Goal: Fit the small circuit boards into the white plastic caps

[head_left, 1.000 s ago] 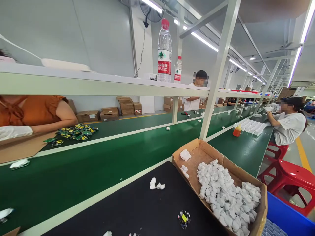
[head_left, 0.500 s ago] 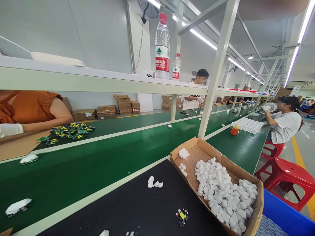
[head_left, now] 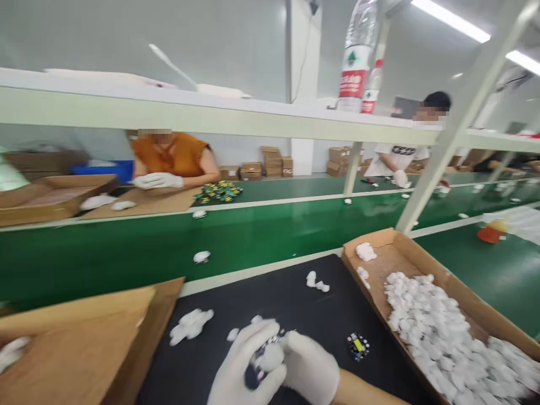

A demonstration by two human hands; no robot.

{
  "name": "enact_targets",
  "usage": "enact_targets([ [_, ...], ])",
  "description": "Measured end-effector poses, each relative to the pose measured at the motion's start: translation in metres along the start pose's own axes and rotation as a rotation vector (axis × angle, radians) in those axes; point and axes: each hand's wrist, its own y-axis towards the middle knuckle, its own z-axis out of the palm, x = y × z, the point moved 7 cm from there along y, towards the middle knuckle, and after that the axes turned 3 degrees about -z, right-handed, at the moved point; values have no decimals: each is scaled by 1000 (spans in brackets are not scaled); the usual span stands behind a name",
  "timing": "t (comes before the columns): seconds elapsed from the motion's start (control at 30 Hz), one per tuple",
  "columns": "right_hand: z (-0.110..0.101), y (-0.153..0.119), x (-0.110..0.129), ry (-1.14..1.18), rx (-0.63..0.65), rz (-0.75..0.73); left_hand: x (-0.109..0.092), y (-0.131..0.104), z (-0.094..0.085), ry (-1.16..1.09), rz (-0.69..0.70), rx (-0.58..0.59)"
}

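My left hand (head_left: 247, 365), in a white glove, is closed around a small circuit board (head_left: 253, 374) with a white lump (head_left: 270, 358) on it. My right hand (head_left: 310, 365), also gloved, has its fingertips against the same board from the right. Both hands are over the black mat (head_left: 333, 315). To the right of them lies another circuit board (head_left: 358, 346) with a yellow part. White pieces (head_left: 191, 325) rest on the mat at the left, with smaller ones (head_left: 317, 282) beyond the hands.
A cardboard tray (head_left: 413, 253) with many white pieces stands at the right, another box (head_left: 143, 332) at the left. Beyond runs a green conveyor (head_left: 261, 242) carrying white-topped boards (head_left: 201, 257). A person in orange (head_left: 181, 157) sits across, under a shelf (head_left: 253, 124).
The view has swung to the left and the scene has shifted right. Both my hands have come into view with a board between them. The left box and the person across now show more fully.
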Motion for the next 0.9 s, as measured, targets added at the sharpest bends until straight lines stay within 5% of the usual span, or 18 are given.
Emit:
enact_targets([
  [0.43, 16, -4, 24, -123, 7, 19, -18, 11, -2, -194, 26, 26],
  [0.9, 10, -4, 15, 148, 32, -10, -17, 8, -4, 1, 71, -36],
])
